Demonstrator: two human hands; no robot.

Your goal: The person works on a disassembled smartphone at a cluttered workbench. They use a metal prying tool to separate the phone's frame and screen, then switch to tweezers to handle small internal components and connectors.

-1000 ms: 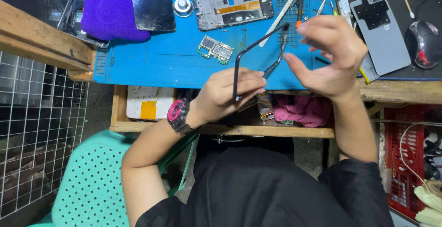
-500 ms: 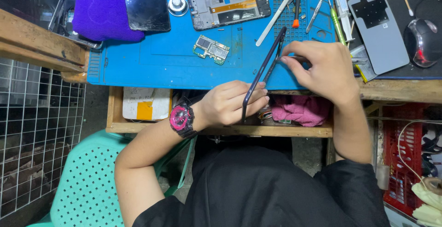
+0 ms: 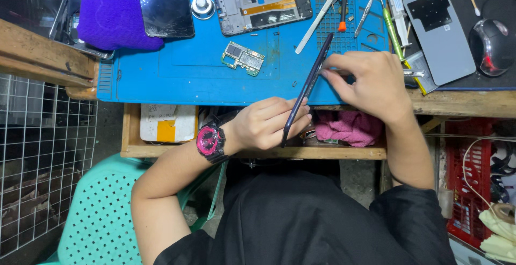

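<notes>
My left hand (image 3: 271,122) grips the lower end of a thin dark phone frame (image 3: 308,86), held edge-on over the front edge of the blue work mat (image 3: 183,77). My right hand (image 3: 371,82) pinches the frame's upper part with its fingertips. A pink watch (image 3: 209,141) sits on my left wrist. On the mat lie an opened phone chassis (image 3: 263,4), a small circuit board (image 3: 243,58) and a cracked black screen (image 3: 164,4).
Tweezers, a metal spudger (image 3: 317,20) and an orange-tipped tool (image 3: 343,2) lie on the mat's right part. A grey back cover (image 3: 441,34) and a mouse (image 3: 492,47) rest at right. A purple cloth (image 3: 113,15) lies at left, a pink rag (image 3: 349,128) in the shelf below.
Both hands lowered the frame from a raised, face-on position and turned it edge-on near the mat's front edge. My right hand shifted from its side to pinching the upper part.
</notes>
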